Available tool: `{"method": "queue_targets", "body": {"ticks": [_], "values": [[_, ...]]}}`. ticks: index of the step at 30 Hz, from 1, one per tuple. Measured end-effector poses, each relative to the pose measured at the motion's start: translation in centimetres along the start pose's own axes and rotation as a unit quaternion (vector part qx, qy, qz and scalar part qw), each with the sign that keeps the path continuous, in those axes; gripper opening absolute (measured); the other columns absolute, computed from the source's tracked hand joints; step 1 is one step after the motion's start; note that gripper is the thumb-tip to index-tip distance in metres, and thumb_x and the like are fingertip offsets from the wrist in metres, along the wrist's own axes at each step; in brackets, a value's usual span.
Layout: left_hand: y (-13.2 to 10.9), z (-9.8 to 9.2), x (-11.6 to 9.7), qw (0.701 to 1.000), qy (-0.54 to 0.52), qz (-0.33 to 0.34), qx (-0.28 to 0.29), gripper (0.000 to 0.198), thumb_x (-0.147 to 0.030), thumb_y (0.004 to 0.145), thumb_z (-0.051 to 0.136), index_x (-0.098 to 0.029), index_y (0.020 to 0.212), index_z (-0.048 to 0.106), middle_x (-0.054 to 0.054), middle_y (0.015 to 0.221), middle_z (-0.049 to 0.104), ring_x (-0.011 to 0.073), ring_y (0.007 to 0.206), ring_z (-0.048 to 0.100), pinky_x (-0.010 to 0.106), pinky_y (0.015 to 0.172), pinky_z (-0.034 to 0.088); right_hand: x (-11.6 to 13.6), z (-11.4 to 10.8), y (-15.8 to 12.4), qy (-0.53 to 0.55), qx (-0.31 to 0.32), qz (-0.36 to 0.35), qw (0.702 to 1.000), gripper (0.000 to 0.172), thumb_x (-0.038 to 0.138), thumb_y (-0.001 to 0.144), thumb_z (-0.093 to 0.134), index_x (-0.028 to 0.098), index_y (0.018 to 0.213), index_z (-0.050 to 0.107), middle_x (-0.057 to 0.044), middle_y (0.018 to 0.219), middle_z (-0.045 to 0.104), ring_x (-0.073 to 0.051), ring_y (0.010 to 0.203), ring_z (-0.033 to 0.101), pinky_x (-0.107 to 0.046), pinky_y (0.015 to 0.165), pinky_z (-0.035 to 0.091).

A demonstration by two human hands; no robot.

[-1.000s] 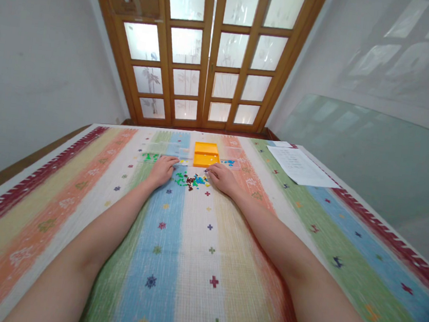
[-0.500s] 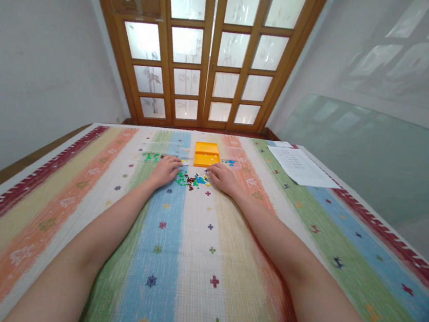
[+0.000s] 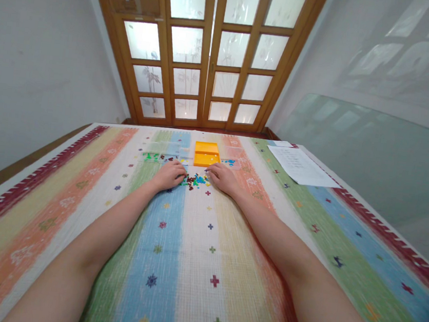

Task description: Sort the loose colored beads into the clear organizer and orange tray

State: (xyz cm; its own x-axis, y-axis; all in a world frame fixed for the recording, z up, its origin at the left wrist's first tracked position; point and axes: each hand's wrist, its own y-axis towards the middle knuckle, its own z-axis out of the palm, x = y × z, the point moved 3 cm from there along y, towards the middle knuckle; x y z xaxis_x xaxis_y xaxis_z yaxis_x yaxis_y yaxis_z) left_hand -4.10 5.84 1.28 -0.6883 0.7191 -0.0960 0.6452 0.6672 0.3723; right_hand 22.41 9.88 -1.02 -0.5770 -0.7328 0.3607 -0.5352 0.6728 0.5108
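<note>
A small pile of tiny coloured pieces (image 3: 195,180), green, dark brown, blue and yellow, lies on the striped tablecloth. At its left edge my left hand (image 3: 170,175) rests with fingers curled down and together, covering some green pieces; what is between the fingertips is hidden. On the pile's right side, my right hand (image 3: 221,177) has its fingers bent and drawn together, with a small dark spot at the tips too small to name. Just beyond the hands stands an open yellow box (image 3: 207,148) with a few tiny light bits inside.
Left of the yellow box, a clear divided case (image 3: 156,157) holds green, dark and yellow pieces. Another clear section (image 3: 236,165) at the right has blue ones. Printed paper sheets (image 3: 299,166) lie at the far right. Glass-paned doors (image 3: 207,77) stand behind the table.
My left hand has moved slightly right and toward me, from the clear case to the pile's left edge. My right hand has stayed in place.
</note>
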Motion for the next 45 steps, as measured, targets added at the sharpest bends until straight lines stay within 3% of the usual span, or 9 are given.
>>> {"method": "queue_targets", "body": {"ticks": [23,29,40,45], "values": [[0.1,0.0,-0.6,0.999,-0.022,-0.012,0.021,0.034,-0.026,0.100,0.050,-0.025,0.118,0.078,0.007,0.122,0.074,0.0265,0.116,0.059,0.046,0.111,0.045,0.5,-0.3,0.0,0.006,0.005,-0.002,1.000,0.024,0.031,0.105,0.054,0.022,0.112,0.076,-0.009,0.110,0.072,-0.023,0.107,0.064,-0.038,0.097,0.050],[-0.1,0.3,0.5,0.998,-0.024,-0.043,-0.024,0.034,-0.025,0.100,0.050,-0.025,0.122,0.076,0.006,0.127,0.073,0.0256,0.121,0.059,0.047,0.113,0.044,0.4,-0.2,0.0,0.006,0.004,0.001,1.000,0.022,0.031,0.105,0.056,0.022,0.111,0.076,-0.009,0.110,0.072,-0.023,0.106,0.064,-0.037,0.095,0.050],[-1.6,0.3,5.2,0.963,0.001,-0.216,-0.163,0.037,-0.025,0.098,0.049,-0.022,0.125,0.073,0.009,0.131,0.071,0.0282,0.125,0.058,0.050,0.115,0.043,0.2,-0.2,0.0,0.005,0.010,0.005,1.000,0.023,0.030,0.104,0.056,0.023,0.112,0.076,-0.009,0.112,0.072,-0.023,0.107,0.065,-0.038,0.096,0.051],[-2.1,0.4,6.5,0.955,0.013,-0.231,-0.185,0.044,-0.025,0.095,0.053,-0.021,0.136,0.066,0.009,0.142,0.065,0.0287,0.135,0.052,0.051,0.121,0.037,0.3,-0.2,0.0,0.003,0.008,0.005,1.000,0.022,0.030,0.104,0.056,0.023,0.112,0.076,-0.009,0.113,0.072,-0.023,0.107,0.065,-0.038,0.096,0.051]]}}
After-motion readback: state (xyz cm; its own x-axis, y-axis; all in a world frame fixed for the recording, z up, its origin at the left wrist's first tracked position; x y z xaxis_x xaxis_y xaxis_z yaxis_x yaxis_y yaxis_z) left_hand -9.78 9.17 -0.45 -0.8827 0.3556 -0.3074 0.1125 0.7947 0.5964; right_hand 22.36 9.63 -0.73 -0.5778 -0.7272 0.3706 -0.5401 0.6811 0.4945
